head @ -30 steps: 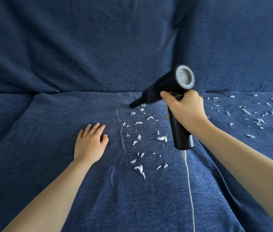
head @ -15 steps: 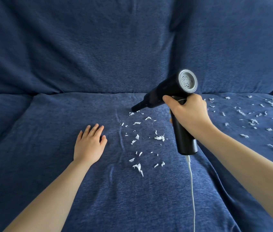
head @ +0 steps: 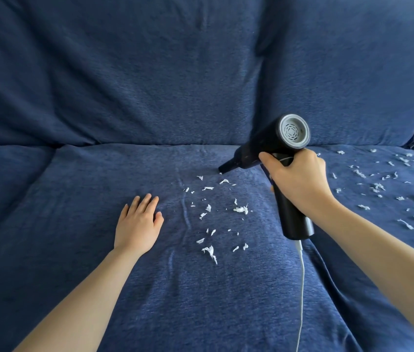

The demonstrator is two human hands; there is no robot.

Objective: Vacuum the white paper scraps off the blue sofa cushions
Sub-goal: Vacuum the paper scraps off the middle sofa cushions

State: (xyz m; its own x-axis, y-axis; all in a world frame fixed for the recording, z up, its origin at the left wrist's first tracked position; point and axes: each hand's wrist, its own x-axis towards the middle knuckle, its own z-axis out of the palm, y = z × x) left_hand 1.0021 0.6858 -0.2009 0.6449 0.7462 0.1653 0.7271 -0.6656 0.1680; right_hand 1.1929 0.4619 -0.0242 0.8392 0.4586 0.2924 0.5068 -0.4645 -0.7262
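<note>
My right hand (head: 298,180) grips the handle of a black handheld vacuum (head: 264,146) with a grey vented rear cap. Its narrow nozzle (head: 225,168) points down-left and touches the middle seat cushion (head: 150,288) at the far edge of a patch of white paper scraps (head: 240,209). My left hand (head: 138,223) lies flat on that cushion, fingers apart, left of the scraps. More white scraps (head: 378,186) are strewn over the right seat cushion.
A white cord (head: 301,288) hangs from the vacuum's handle base and runs toward me over the cushion. Blue back cushions (head: 150,72) rise behind the seat. A seam (head: 333,288) divides the middle and right seat cushions.
The vacuum and my right hand have shifted slightly right and down, and the nozzle has come lower onto the cushion at the top of the scrap patch. My left hand has stayed put.
</note>
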